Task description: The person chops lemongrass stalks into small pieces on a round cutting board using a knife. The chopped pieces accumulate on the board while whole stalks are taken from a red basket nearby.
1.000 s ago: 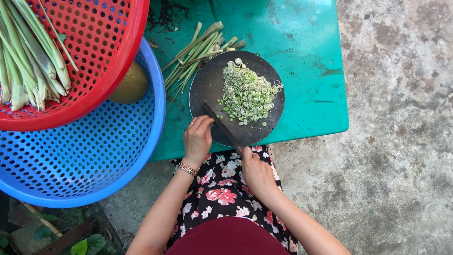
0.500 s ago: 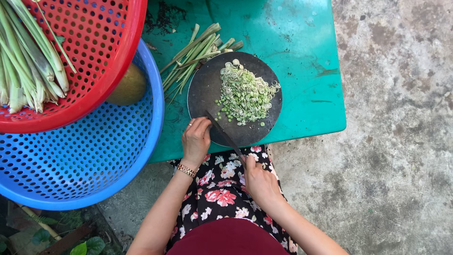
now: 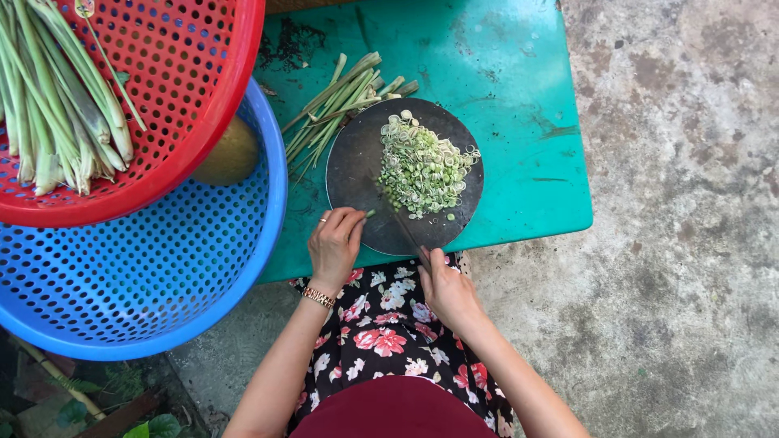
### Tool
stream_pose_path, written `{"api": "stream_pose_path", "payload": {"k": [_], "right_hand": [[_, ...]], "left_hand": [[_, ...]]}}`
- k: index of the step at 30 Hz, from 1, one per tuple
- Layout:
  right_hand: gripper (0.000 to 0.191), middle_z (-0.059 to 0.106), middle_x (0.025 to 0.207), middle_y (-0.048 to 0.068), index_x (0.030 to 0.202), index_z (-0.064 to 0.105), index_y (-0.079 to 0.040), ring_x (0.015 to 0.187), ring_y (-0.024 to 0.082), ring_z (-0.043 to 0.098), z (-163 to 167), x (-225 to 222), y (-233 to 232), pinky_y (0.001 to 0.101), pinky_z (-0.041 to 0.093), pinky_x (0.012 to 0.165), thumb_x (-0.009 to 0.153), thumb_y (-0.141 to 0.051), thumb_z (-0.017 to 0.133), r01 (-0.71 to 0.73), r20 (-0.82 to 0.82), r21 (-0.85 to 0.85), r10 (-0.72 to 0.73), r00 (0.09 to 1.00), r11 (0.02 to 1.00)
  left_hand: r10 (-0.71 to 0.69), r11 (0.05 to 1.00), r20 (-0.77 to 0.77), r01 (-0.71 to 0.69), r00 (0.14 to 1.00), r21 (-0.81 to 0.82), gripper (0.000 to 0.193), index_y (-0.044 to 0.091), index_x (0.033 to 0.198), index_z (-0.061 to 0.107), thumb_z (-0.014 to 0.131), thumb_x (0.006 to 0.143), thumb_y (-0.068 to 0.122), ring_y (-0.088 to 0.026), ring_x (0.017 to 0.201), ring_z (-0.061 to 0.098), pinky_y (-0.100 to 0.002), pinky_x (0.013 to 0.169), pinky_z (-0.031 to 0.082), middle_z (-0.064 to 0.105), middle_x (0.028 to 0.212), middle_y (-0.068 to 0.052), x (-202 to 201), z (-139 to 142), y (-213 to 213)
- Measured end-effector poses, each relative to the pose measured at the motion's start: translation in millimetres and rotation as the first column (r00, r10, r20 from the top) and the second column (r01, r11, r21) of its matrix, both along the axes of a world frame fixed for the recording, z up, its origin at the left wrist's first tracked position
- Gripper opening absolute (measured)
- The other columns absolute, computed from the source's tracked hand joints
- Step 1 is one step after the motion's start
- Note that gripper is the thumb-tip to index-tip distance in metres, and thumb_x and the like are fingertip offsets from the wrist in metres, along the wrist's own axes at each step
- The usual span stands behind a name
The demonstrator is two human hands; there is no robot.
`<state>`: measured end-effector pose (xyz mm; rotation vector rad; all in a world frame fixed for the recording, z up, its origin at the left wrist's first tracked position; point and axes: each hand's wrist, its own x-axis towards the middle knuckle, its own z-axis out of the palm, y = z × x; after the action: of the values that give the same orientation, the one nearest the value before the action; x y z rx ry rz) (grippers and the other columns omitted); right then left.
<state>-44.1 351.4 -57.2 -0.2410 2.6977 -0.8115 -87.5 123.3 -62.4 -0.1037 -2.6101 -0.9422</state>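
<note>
No packages, signs or screens in view. One small yellowish tag [image 3: 83, 7] sits on a stalk tip in the red basket [image 3: 203, 122], top left.

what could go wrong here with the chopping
The left hand pinches a very short green stalk end right beside the knife held by the right hand, so a fingertip might get nicked. The round dark board overhangs the near edge of the teal table and may tip. The pile of slices reaches the board's far rim and might spill.
</note>
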Motion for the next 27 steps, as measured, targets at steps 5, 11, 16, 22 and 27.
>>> {"api": "stream_pose_path", "payload": {"k": [5, 11, 16, 22, 27], "right_hand": [[0.027, 0.070, 0.076, 0.023, 0.112, 0.043, -0.007, 0.065, 0.047, 0.068, 11.0, 17.2, -2.1, 0.0586, 0.054, 0.056, 0.101, -0.028, 0.054, -0.025, 0.034, 0.117, 0.021, 0.999, 0.993], [0.025, 0.067, 0.079, 0.021, 0.108, 0.043, -0.005, 0.061, 0.042, 0.070, 11.2, 38.2, -8.3, 0.0526, 0.056, 0.051, 0.102, -0.027, 0.053, -0.036, 0.009, 0.233, 0.034, 0.999, 0.972], [0.025, 0.066, 0.078, 0.022, 0.108, 0.043, -0.003, 0.060, 0.042, 0.070, 9.6, 36.9, -11.8, 0.0504, 0.057, 0.051, 0.100, -0.023, 0.055, -0.050, 0.036, 0.249, 0.042, 0.998, 0.967], [0.021, 0.067, 0.077, 0.022, 0.107, 0.043, -0.003, 0.062, 0.041, 0.071, 8.5, 38.5, -13.4, 0.0498, 0.058, 0.053, 0.100, -0.019, 0.054, -0.071, 0.063, 0.283, 0.055, 0.996, 0.956], [0.023, 0.068, 0.080, 0.026, 0.107, 0.041, -0.002, 0.064, 0.046, 0.070, -10.8, 17.2, -35.5, 0.0546, 0.057, 0.054, 0.099, -0.018, 0.054, -0.019, 0.006, 0.146, 0.018, 1.000, 0.989]], "left_hand": [[-0.013, 1.000, -0.019, 0.012, 1.000, -0.012, 0.015, 0.010, 0.100, 0.074, 0.073, 0.086, 0.004, -0.026, 0.095, 0.068, -0.039, 0.079, 0.055, 0.071, 0.101, -0.003, -2.7, -4.3, 0.9], [-0.024, 1.000, -0.015, 0.024, 1.000, -0.018, 0.017, 0.006, 0.099, 0.072, 0.072, 0.083, 0.002, -0.028, 0.098, 0.069, -0.039, 0.083, 0.056, 0.072, 0.104, -0.005, -6.1, -11.1, 1.5], [-0.040, 0.999, -0.022, 0.040, 0.999, -0.005, 0.018, 0.004, 0.100, 0.071, 0.072, 0.083, -0.002, -0.030, 0.099, 0.069, -0.040, 0.085, 0.056, 0.072, 0.106, -0.008, -8.4, -12.1, 1.4], [-0.035, 0.999, 0.013, 0.035, 0.999, 0.004, 0.018, 0.004, 0.099, 0.071, 0.072, 0.083, -0.003, -0.031, 0.100, 0.069, -0.041, 0.086, 0.056, 0.072, 0.105, -0.009, -12.5, -14.3, 1.0], [-0.031, 0.998, 0.033, 0.029, 0.999, 0.050, 0.017, 0.004, 0.099, 0.070, 0.070, 0.083, -0.004, -0.031, 0.099, 0.069, -0.041, 0.085, 0.055, 0.072, 0.104, -0.009, -14.8, -14.0, -0.7]]}}
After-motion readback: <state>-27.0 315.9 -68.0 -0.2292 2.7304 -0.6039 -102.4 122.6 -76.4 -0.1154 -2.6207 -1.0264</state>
